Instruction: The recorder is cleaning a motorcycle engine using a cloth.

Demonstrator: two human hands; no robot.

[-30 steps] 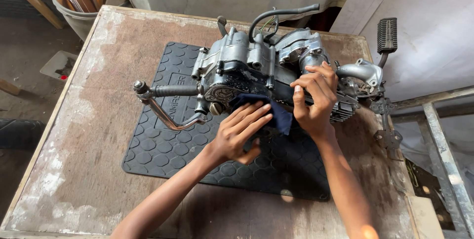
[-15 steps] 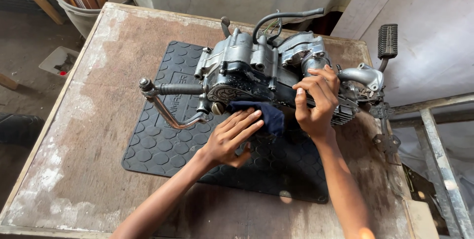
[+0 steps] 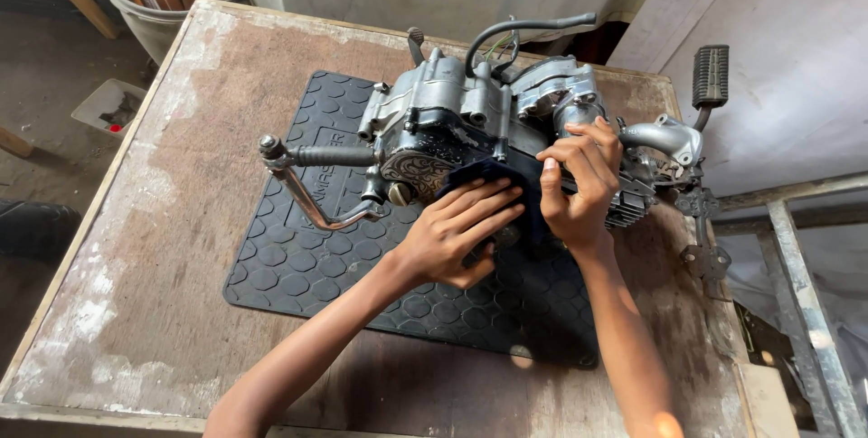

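Wood, worn and stained: the table top carries everything we see. Far left, off the table, a grey bucket with wooden slats. On the table, a black rubber mat with a hexagon pattern. A small grey motorcycle engine sits on the mat's far half, kick lever jutting left, a black hose looping over the top.

Our left hand lies flat, fingers spread, pressing a dark blue cloth against the engine's near side cover. Palm pressure, not a clenched grasp. Our right hand is just beside it, fingers curled over the cylinder area and thumb along the cloth's right edge; we cannot tell whether it pinches the cloth or only steadies the casing. Further right, a footpeg sticks up, then a metal frame beyond the table edge.

Step in hand, as we judge it: wiping the casing. Next move calls for keeping the engine braced with the right hand while the left drags the cloth across the cover, minding fins and bolt heads that could snag it.
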